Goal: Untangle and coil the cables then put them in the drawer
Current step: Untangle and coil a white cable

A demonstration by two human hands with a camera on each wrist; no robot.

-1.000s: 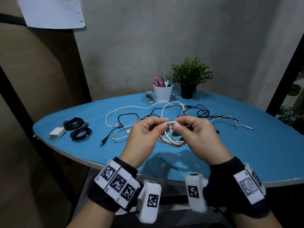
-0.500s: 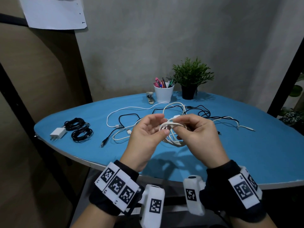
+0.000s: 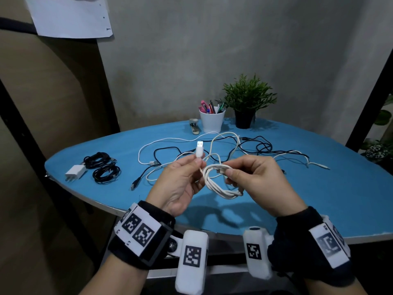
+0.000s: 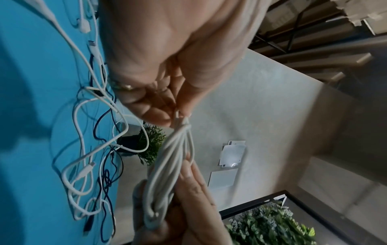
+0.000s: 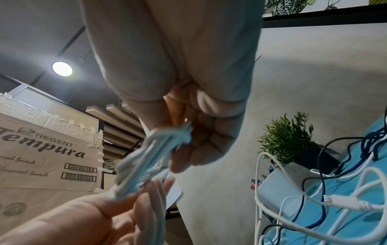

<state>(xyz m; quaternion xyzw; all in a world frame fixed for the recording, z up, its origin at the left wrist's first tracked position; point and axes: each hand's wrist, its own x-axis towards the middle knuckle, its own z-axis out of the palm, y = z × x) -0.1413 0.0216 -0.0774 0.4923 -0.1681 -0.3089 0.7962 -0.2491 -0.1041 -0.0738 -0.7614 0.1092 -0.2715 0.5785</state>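
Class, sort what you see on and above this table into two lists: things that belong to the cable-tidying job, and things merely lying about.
Belongs to the job:
white cable coil, held by both hands
its USB plug, pinched by the left hand
right hand
tangled cables
coiled black cables

Lying about:
pen cup
potted plant
stapler
white charger

I count two black coils (image 3: 102,167), one charger plug (image 3: 74,172), one pen cup (image 3: 212,120), one plant (image 3: 247,100), one stapler (image 3: 194,125), perhaps four loose cables (image 3: 223,145).
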